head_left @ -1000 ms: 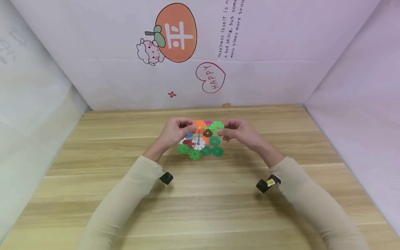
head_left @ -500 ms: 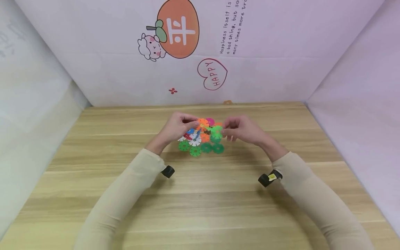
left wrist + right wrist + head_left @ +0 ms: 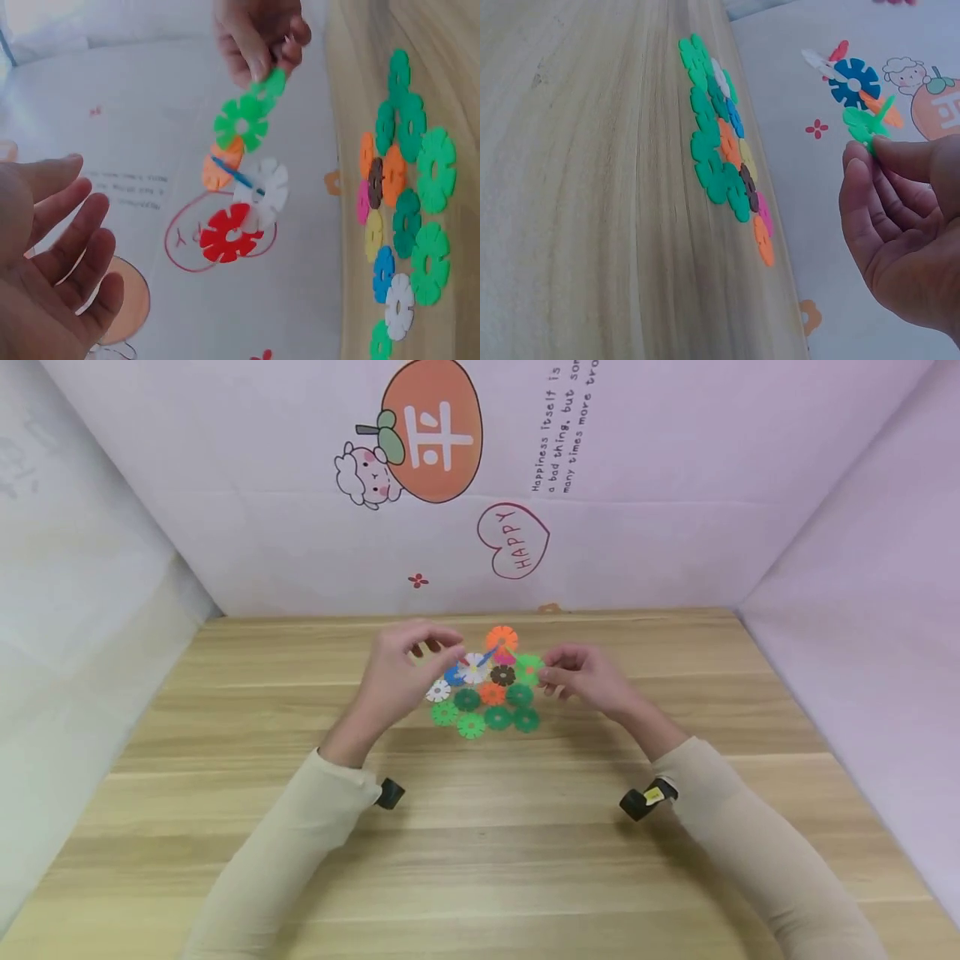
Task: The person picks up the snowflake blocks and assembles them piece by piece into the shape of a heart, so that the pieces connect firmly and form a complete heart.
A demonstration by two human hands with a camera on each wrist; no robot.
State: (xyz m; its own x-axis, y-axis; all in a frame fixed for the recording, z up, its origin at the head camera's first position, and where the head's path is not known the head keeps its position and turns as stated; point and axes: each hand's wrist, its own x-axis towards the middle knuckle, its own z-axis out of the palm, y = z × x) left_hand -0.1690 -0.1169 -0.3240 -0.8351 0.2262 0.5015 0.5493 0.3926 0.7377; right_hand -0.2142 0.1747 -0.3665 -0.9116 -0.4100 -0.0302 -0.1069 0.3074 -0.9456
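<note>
A chain of joined, notched plastic discs hangs in the air over the table. My right hand (image 3: 588, 677) pinches the green disc (image 3: 866, 124) at one end between thumb and fingers. Beyond it come another green disc (image 3: 241, 124), an orange disc (image 3: 502, 641), a blue disc (image 3: 854, 84), a white disc (image 3: 267, 191) and a red disc (image 3: 232, 235). My left hand (image 3: 401, 672) is beside the red end, its fingers loosely bent and holding nothing. In the left wrist view a gap separates it from the chain.
Loose discs lie close together on the wooden table (image 3: 480, 843) below the chain, among them a brown disc (image 3: 502, 675), a yellow disc (image 3: 374, 235) and several green ones. A printed white backdrop (image 3: 637, 552) stands behind, with white walls at both sides.
My left hand has let go of the orange disc and drawn back to the left. The chain has turned, so the orange disc stands higher. My right hand still holds the green end.
</note>
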